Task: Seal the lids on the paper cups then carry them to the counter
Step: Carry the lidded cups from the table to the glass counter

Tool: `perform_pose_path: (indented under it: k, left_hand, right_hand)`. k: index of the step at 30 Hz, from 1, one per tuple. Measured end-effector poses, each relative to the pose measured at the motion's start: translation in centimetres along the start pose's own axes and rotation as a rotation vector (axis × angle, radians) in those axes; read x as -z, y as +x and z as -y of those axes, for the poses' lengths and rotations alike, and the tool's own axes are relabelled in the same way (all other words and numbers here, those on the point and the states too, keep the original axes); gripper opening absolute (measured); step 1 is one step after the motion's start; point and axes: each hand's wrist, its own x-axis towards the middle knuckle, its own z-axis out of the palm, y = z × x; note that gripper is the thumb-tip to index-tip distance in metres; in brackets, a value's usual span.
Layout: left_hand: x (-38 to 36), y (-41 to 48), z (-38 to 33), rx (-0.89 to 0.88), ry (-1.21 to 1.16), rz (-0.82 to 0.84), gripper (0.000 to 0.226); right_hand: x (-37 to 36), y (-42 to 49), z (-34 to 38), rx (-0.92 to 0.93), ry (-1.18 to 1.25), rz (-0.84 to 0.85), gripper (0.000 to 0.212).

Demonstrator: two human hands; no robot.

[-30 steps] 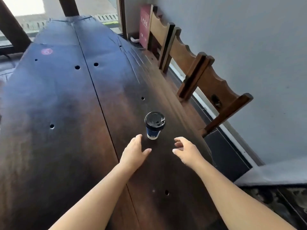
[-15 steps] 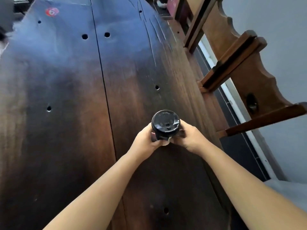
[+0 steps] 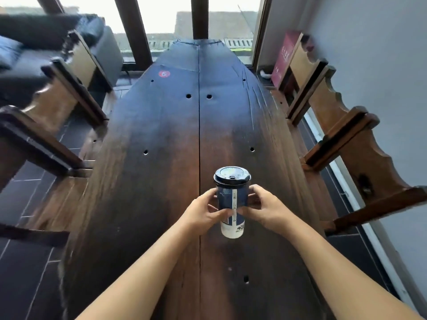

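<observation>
A blue and white paper cup (image 3: 232, 202) with a black lid (image 3: 231, 176) on top hangs upright above the long dark wooden table (image 3: 161, 158). My left hand (image 3: 203, 212) grips its left side and my right hand (image 3: 265, 207) grips its right side. The fingers of both hands meet around the cup's middle. The cup's white base shows below my hands, lifted off the tabletop.
Wooden chairs line both long sides of the table, on the left (image 3: 57, 93) and on the right (image 3: 342, 135). A grey wall runs along the right. A dark sofa (image 3: 34, 47) stands at the far left, windows at the far end. A red sticker (image 3: 164, 73) marks the tabletop.
Both hands closed on the cup, which stood on the table a second ago, and raised it off the surface. My view has swung to look down the table's centre.
</observation>
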Motion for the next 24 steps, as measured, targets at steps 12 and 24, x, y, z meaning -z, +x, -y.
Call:
perform_pose_path:
  k: [12, 24]
  left_hand:
    - [4.6, -24.5, 0.4, -0.016, -0.017, -0.219, 0.063]
    - [19.3, -45.7, 9.6, 0.136, -0.136, -0.666, 0.038]
  right_hand:
    - [-12.9, -13.8, 8.1, 0.217, -0.040, 0.138, 0.039]
    - [-36.6, -13.2, 23.1, 0.439, -0.107, 0.518, 0.055]
